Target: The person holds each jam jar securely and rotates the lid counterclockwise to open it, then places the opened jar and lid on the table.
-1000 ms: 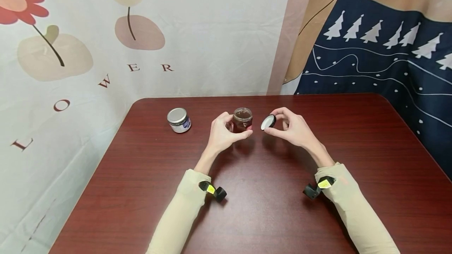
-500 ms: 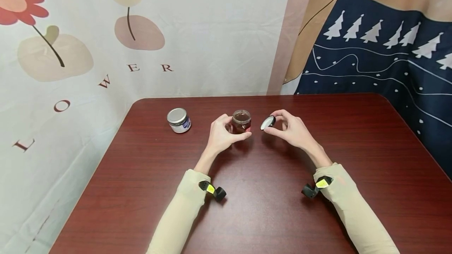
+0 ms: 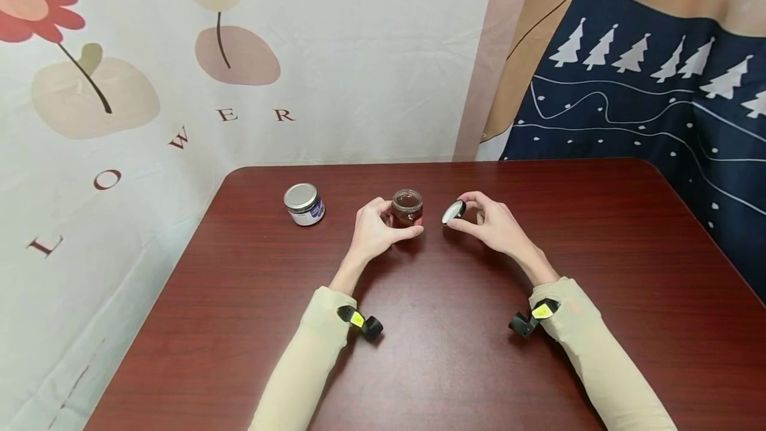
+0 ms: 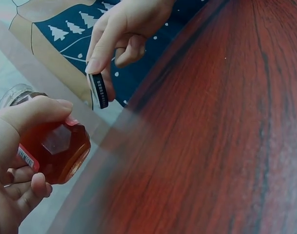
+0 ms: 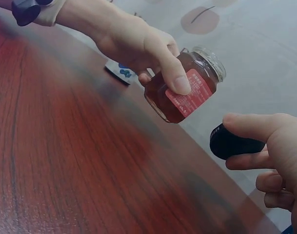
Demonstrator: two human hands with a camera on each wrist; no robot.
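Observation:
My left hand [image 3: 376, 229] grips a small glass jar [image 3: 407, 209] of dark reddish-brown content, its mouth uncovered. A red label [image 5: 192, 92] shows on the jar's side in the right wrist view, where the thumb lies across it. Just right of the jar, my right hand [image 3: 498, 223] pinches a round lid [image 3: 453, 212] by its edge, black outside and white inside, tilted up on its side. A gap separates lid and jar. In the left wrist view the jar's bottom [image 4: 77, 163] appears held off the table.
A second jar [image 3: 304, 205] with a silver lid and a white and blue label stands at the table's back left. The dark red wooden table [image 3: 419, 351] ends at a cloth-covered wall [image 3: 359, 98]. Each sleeve carries a black wrist camera.
The left hand and its jar have moved slightly left and toward the front of the table. The right hand has lowered a little with the lid. Both grips are the same.

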